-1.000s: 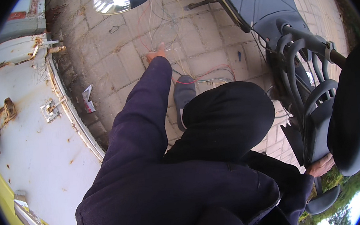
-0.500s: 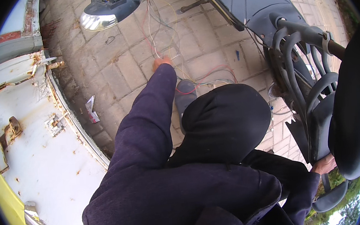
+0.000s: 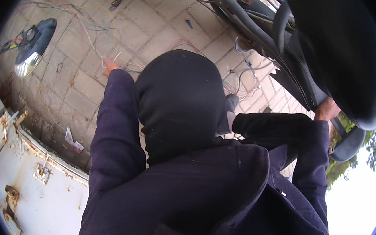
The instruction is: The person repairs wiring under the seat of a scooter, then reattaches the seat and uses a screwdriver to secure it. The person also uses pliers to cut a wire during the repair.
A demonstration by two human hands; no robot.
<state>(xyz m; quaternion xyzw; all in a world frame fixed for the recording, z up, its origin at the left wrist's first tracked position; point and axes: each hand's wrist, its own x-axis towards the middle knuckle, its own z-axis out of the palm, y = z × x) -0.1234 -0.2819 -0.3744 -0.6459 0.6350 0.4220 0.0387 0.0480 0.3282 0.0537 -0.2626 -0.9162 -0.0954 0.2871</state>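
Note:
At the left, my left hand (image 3: 110, 67) is low over the brick paving, its fingers closed on thin wires (image 3: 85, 31). The loose strands are white, red, yellow and dark, and they trail across the ground on both sides of it. Far to the right, my right hand (image 3: 327, 109) touches the lower edge of a dark scooter (image 3: 252, 31), beside its black rounded seat (image 3: 343, 50). Its fingers are mostly hidden behind the bodywork. My bent knee (image 3: 179, 91) in black cloth fills the middle between both arms.
A headlight unit (image 3: 34, 48) with a black housing and wires lies far left. Nearer, a rusty white metal panel (image 3: 48, 206) borders the paving, with a torn paper scrap (image 3: 73, 141) beside it. More wires (image 3: 250, 83) and a small blue piece (image 3: 189, 24) are on the bricks.
My view has swung to the right and tilted, so the headlight and panel appear further left. My left hand stays at the wires, and my right hand stays against the scooter.

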